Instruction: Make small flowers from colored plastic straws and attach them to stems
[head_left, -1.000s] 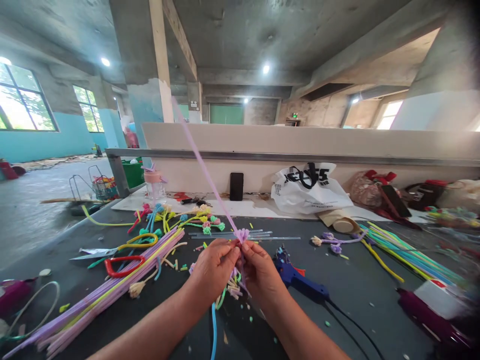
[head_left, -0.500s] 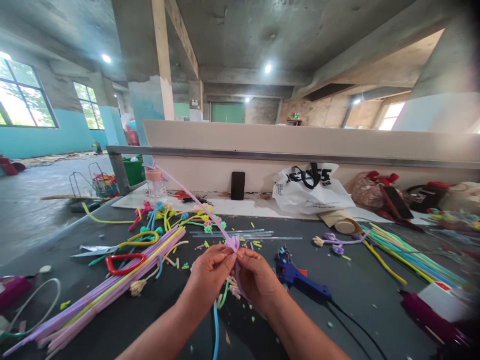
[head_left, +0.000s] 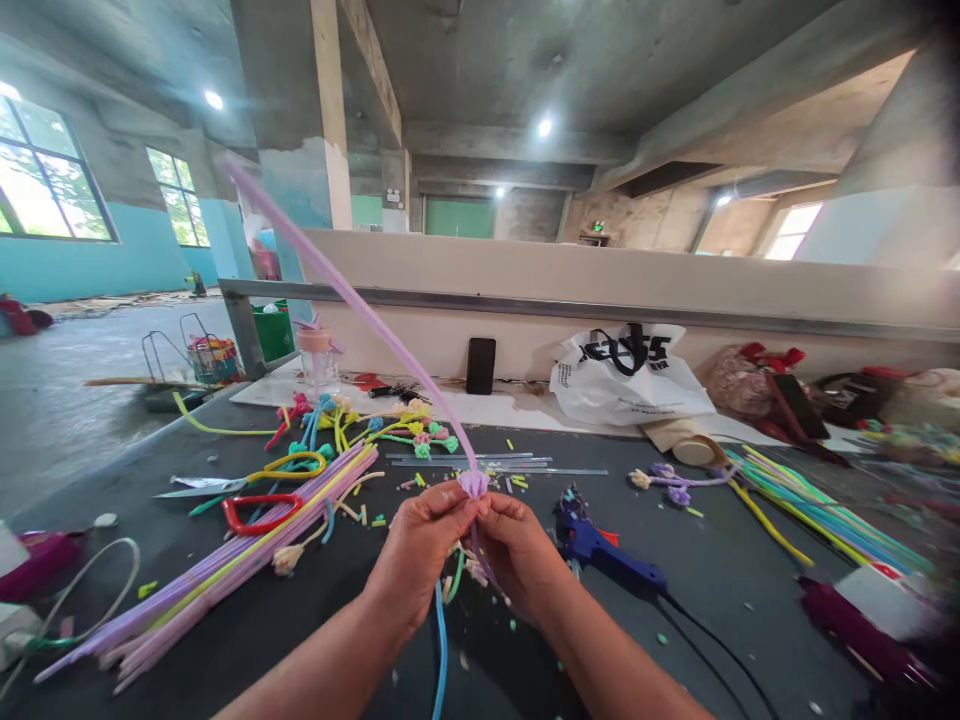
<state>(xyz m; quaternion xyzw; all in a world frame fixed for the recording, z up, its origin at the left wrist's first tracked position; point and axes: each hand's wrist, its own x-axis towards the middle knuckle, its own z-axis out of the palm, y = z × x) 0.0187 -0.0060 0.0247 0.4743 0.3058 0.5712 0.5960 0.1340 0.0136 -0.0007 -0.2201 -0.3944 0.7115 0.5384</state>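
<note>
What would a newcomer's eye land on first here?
Probably the long, thin, fuzzy lilac stem, slanting up leftward from the small lilac tuft held between left hand and right hand, centre. Next, the metal scissors with yellow and red handles, left of the hands, and the blue plastic glue gun, right of them.

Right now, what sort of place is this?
Probably a craft workshop in a roughly finished building: a blue glue gun and a bundle of coloured stems lie on the dark table, under a bare concrete ceiling.
</note>
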